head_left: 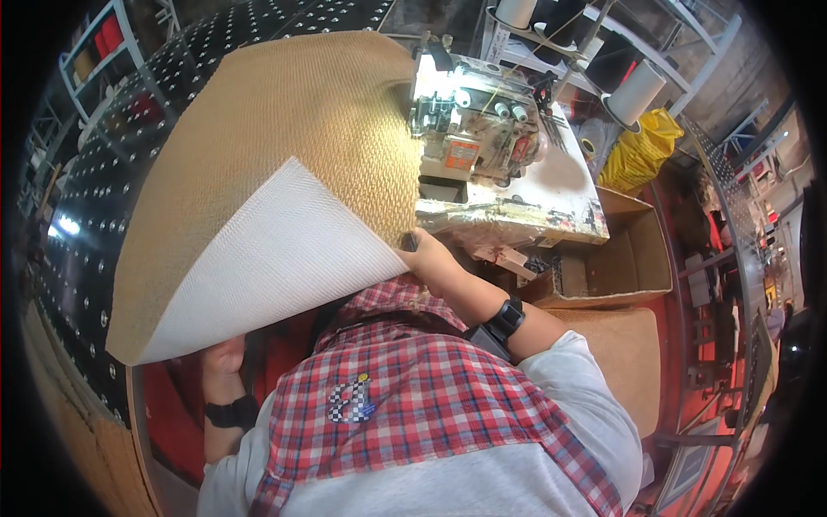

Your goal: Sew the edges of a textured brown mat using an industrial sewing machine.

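Observation:
A large tan mat [267, 112] with a woven-looking texture lies over the dark studded table. Its near part is folded back, showing a white underside [267, 250]. At the mat's right edge, close to the sewing machine [474, 121], my right hand [425, 258] is closed on the mat. A small dark object shows at those fingers, too little of it to name. My left hand [226, 355] is at the near edge under the folded part, its fingers curled and partly hidden by the mat. The machine's lamp lights the mat's right edge beside the needle area.
Black studded table [86, 250] extends left and back. Right of the machine's white worktop [568, 189] stand an open cardboard box [629, 250] and a yellow bag [642, 151]. Thread cones [636, 90] sit on a rack behind. A tan piece [616, 362] lies by my right elbow.

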### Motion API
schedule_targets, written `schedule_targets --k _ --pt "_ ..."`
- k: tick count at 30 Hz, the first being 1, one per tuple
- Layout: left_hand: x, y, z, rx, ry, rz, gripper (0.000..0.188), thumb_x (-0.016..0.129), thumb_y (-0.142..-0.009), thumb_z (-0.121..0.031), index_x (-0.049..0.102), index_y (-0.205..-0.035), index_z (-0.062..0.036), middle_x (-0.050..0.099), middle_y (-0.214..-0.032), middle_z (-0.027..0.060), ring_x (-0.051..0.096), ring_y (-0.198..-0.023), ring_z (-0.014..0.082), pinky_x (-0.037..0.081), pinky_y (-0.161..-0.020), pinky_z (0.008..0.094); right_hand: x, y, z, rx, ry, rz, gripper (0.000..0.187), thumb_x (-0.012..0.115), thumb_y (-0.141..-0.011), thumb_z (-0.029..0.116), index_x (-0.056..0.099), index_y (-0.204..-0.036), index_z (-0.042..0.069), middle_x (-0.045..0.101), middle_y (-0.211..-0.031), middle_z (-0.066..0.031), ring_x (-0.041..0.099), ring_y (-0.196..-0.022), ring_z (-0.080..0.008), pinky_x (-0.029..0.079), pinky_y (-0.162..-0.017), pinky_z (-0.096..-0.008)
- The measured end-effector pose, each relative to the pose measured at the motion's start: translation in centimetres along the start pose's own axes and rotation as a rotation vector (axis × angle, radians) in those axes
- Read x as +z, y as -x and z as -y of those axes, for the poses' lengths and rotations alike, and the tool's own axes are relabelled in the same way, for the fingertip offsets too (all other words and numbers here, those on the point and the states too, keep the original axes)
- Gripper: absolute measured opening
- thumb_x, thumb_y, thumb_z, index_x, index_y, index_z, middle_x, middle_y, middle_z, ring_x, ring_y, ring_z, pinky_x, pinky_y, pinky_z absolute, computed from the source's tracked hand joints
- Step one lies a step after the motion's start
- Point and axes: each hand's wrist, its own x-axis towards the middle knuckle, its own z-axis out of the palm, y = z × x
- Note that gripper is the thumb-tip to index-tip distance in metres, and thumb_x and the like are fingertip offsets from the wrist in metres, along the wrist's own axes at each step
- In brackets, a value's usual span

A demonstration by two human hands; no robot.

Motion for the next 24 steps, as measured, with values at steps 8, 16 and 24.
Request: schedule_targets --k 8,16,24 --pt "3.6 1.4 -2.0 -0.469 -0.349 -0.133 0.056 0.060 -0.076 -0.024 0.038 -0.124 -0.0085 0.043 -0.124 0.0094 0.041 -0.113 0.0239 0.034 -0.092 0.0419 0.0 -1.3 -2.6 -0.151 -0.186 0.065 0.038 0.061 -0.078 0.018 0.046 -0.105 -0.003 0.057 -0.084 -0.0085 0.055 -0.065 -0.0111 0.045 -0.053 -0.0236" --pt "4.2 -0.4 -5.7 -0.067 -0.127 0.267 0.066 0.069 -0.068 -0.022 0.038 -0.124 -0.0048 0.044 -0.122 0.0098 0.041 -0.112 0.0222 0.035 -0.091 0.0366 -0.2 -1.0 -1.9 -0.135 0.004 -0.030 0.037 0.055 -0.083 0.021 0.048 -0.107 -0.006 0.059 -0.092 -0.0114 0.057 -0.080 -0.0153 0.045 -0.071 -0.0279" --pt "15.7 -2.6 -5.9 -0.225 -0.478 0.344 0.071 0.075 -0.062 -0.014 0.039 -0.121 -0.0008 0.047 -0.118 0.0099 0.044 -0.108 0.0191 0.036 -0.090 0.0328 -0.5 -2.5 -2.9 -0.163 -0.094 -0.043 0.035 0.051 -0.085 0.024 0.050 -0.104 -0.006 0.060 -0.089 -0.0108 0.056 -0.076 -0.0141 0.044 -0.070 -0.0277"
